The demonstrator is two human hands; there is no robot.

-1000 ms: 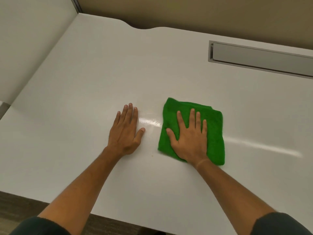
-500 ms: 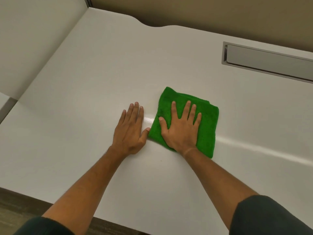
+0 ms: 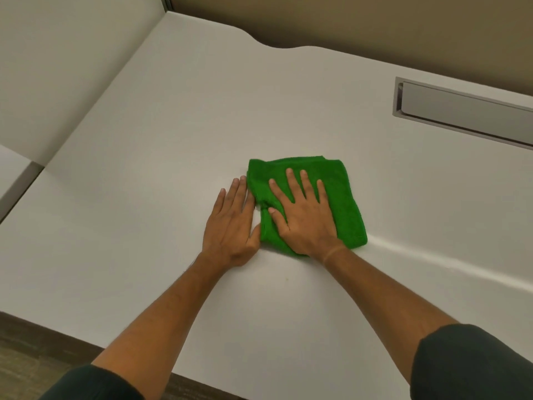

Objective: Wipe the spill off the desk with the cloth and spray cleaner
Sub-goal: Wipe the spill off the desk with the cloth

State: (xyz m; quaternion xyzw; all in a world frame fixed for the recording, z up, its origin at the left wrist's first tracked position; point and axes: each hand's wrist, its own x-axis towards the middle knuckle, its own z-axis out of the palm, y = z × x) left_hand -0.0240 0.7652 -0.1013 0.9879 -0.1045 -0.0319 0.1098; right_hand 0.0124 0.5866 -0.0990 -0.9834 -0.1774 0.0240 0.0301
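Dark sleeves cover both upper arms at the near edge of the picture, and the bare forearms reach forward over the white worktop. Under the near rim of the worktop a strip of brown floor is seen at the lower left. Between the two forearms there is a very small yellowish speck on the surface; what it is, I cannot tell.

Further forward, the left hand lies flat on the worktop, palm down, with the fingers straight and close together. It holds nothing. Its thumb and the side of its index finger touch the left edge of the green cloth.

The right hand lies flat on top of the cloth, palm down, the fingers straight and spread. It presses on the cloth and does not grip it. The cloth is folded to a rough square and lies on the worktop near the middle, just beside the left hand. To the right of the cloth a pale shiny streak runs over the surface toward the right edge of the picture.

At the far right, a long grey slot with a metal frame is set into the worktop. Beyond it stands a beige wall, and a pale partition closes the left side.
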